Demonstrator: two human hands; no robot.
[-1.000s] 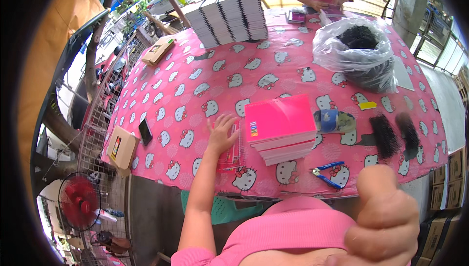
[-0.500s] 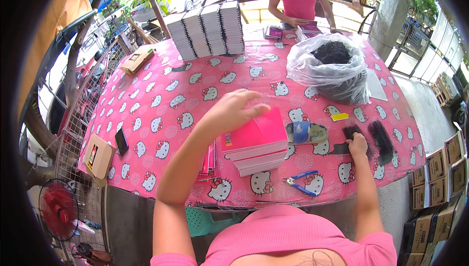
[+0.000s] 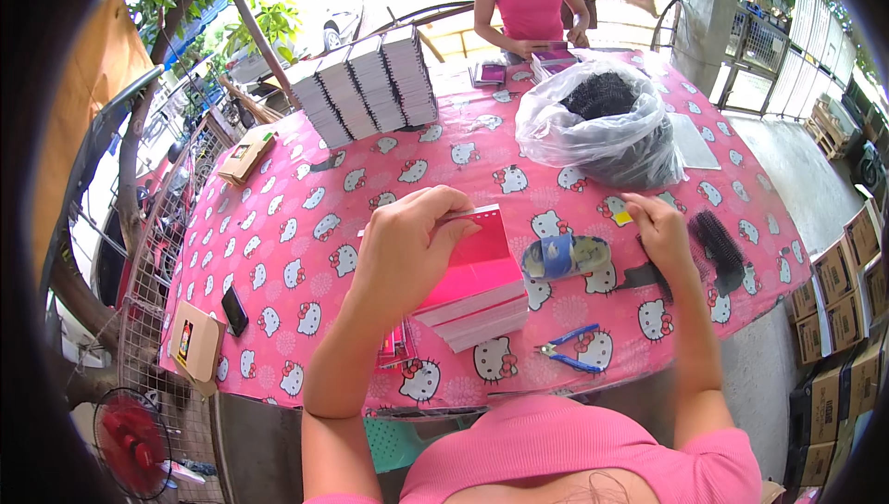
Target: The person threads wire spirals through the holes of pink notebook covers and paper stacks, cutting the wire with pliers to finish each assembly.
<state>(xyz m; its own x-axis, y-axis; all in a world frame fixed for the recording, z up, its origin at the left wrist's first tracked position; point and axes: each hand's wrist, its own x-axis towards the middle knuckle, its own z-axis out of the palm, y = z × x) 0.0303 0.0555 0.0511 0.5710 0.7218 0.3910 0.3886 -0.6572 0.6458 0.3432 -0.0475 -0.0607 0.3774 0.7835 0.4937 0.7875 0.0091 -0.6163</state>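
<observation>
So the left hand (image 3: 407, 235) has the top pink booklet (image 3: 488, 241) pinched by its far edge, tipped up off the stack (image 3: 486, 319) at the near middle of the table (image 3: 454, 166), and a sloppy pinch could let its pages slip out of line. Right hand (image 3: 662, 231) is bunched beside the black coils (image 3: 715, 241) on the right, but I can't tell if it's holding anything.

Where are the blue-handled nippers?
Head view: the blue-handled nippers lie on the pink tablecloth, right of centre, close to its near edge, just right of the pink-covered book stack.
</observation>
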